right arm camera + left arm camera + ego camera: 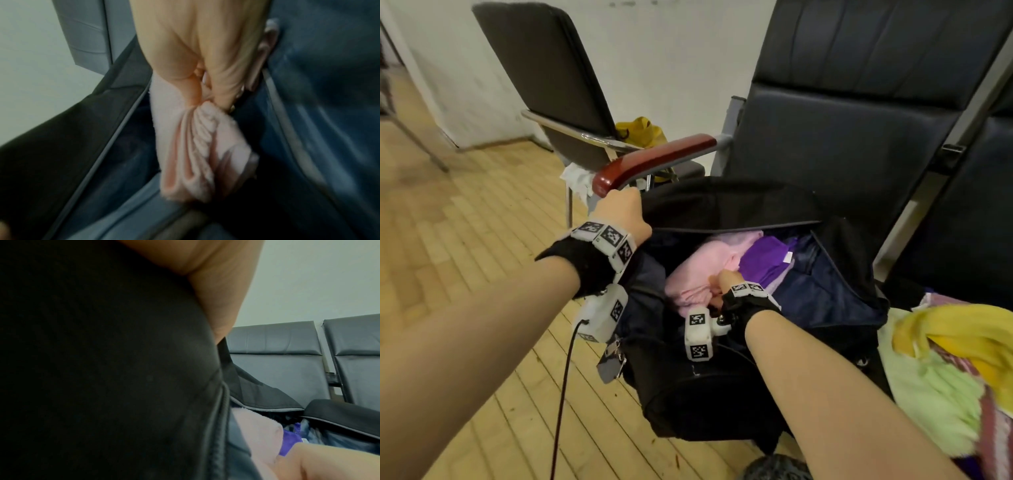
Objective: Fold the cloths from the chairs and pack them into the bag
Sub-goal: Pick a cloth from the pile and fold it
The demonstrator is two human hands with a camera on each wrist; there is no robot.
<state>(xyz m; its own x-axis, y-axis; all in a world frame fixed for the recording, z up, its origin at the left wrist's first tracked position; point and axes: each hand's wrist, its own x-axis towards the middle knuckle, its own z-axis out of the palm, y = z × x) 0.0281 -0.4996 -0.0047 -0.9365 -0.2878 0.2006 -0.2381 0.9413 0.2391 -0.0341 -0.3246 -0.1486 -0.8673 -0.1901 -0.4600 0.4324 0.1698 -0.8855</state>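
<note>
Now | left hand (625, 219) grips black fabric bag (709, 394) rim, presumably holding mouth wide | right hand (205, 53) pinches folded pink fleece cloth (197, 154); pushing it inside

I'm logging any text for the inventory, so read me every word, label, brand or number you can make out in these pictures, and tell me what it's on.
No readable words, brands or numbers in any view.
Black-and-white square marker codes on the white wrist camera housings: patterns only, no text.
Small white tag on the folded purple cloth in the open black fabric bag: too small to read.
Wrist views: blurred, nothing written shows.
</note>
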